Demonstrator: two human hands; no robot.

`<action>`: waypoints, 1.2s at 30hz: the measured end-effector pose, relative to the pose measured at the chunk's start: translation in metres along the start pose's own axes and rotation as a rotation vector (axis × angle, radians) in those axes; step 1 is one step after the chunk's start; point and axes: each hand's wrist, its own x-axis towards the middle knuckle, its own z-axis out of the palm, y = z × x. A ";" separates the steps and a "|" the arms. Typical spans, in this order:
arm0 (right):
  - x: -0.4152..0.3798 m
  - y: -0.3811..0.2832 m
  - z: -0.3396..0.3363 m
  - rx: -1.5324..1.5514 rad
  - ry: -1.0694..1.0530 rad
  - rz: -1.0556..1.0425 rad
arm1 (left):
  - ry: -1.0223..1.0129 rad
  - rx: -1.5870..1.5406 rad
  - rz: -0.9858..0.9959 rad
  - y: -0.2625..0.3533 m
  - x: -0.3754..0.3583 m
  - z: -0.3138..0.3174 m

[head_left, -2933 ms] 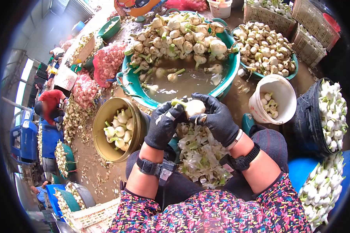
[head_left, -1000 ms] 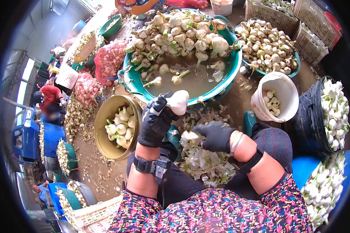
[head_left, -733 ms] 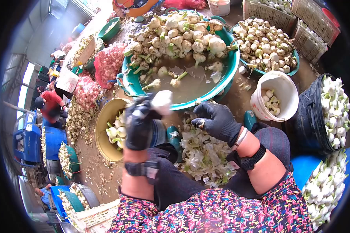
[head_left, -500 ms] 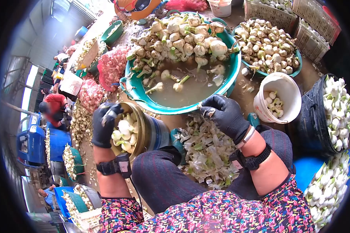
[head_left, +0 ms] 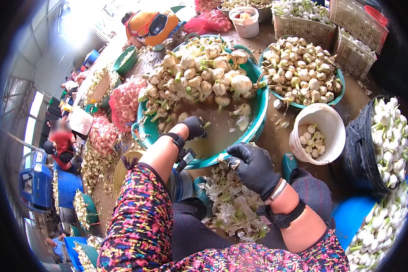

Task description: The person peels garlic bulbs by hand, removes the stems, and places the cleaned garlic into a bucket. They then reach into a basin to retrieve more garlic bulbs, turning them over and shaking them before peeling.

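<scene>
My left hand [head_left: 196,127], in a dark glove, reaches into the green basin [head_left: 258,122] just above the murky water, its fingers closed round a garlic bulb whose pale stem [head_left: 206,124] pokes out. Dirty garlic bulbs [head_left: 201,75] are heaped at the basin's far side. Near the basin's front rim, my right hand [head_left: 251,165], also gloved, is curled with thumb and fingers together; a small thing between them is too hidden to name. Below it lies a pile of peeled skins [head_left: 233,204] between my knees. My left arm partly covers a yellowish bucket [head_left: 120,174].
To the right stand a white bucket [head_left: 337,120] with a few bulbs, a tub of unpeeled garlic [head_left: 303,72] and a black bucket [head_left: 367,140] of clean garlic. Crates [head_left: 303,29] stand behind. A person in red [head_left: 61,143] sits at far left, another in orange [head_left: 152,27] ahead.
My left hand has moved from above the yellowish bucket, rightward into the basin, and closed on a bulb. My right hand stays near the rim. The view has shifted, placing the basin lower.
</scene>
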 end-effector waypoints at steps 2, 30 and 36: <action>0.001 0.003 0.000 0.013 0.002 0.005 | 0.038 0.086 0.172 -0.025 0.023 0.016; -0.023 0.011 0.058 1.066 -0.139 0.134 | 1.047 -0.134 0.736 0.018 -0.179 0.092; -0.020 0.006 0.054 0.965 -0.188 0.133 | 0.829 -0.362 0.701 0.027 -0.184 0.081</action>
